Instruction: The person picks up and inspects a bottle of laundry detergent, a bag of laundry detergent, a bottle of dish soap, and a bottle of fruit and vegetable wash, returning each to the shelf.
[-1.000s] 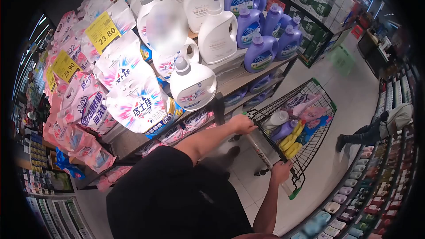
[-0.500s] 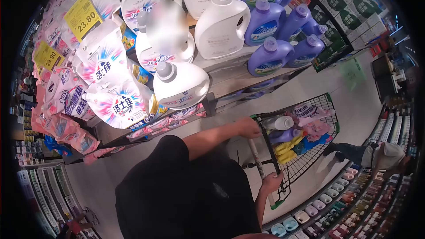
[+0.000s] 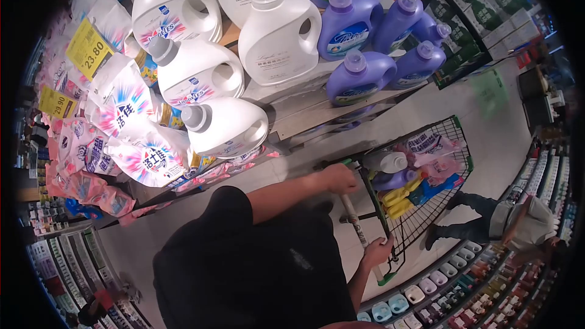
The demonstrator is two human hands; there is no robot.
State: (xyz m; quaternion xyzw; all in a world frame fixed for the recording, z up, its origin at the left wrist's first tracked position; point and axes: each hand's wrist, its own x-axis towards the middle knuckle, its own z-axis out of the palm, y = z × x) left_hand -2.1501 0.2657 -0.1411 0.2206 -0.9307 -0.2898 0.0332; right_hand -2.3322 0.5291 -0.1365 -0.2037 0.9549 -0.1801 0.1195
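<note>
A wire shopping cart (image 3: 429, 231) with green corners stands before me. My left hand (image 3: 339, 178) is closed around the left end of its handle (image 3: 354, 222), and my right hand (image 3: 378, 251) wraps the right end. Inside the basket lie a white bottle (image 3: 390, 162), a purple bottle (image 3: 395, 180), yellow packs (image 3: 402, 200), a blue pack (image 3: 431, 189) and pink bags (image 3: 436, 155). The undersides of both hands are hidden.
On my left, a display shelf (image 3: 304, 116) carries white detergent jugs (image 3: 280, 39), purple jugs (image 3: 359, 76) and white-pink bags (image 3: 152, 158) with yellow price tags (image 3: 88, 49). Another person (image 3: 493, 216) walks to the cart's right, beside a curved shelf of bottles (image 3: 451, 274).
The display's jugs and bags have shifted left in view. Both hands keep their hold on the cart handle. The other person's legs have moved into a wider stride nearer the cart.
</note>
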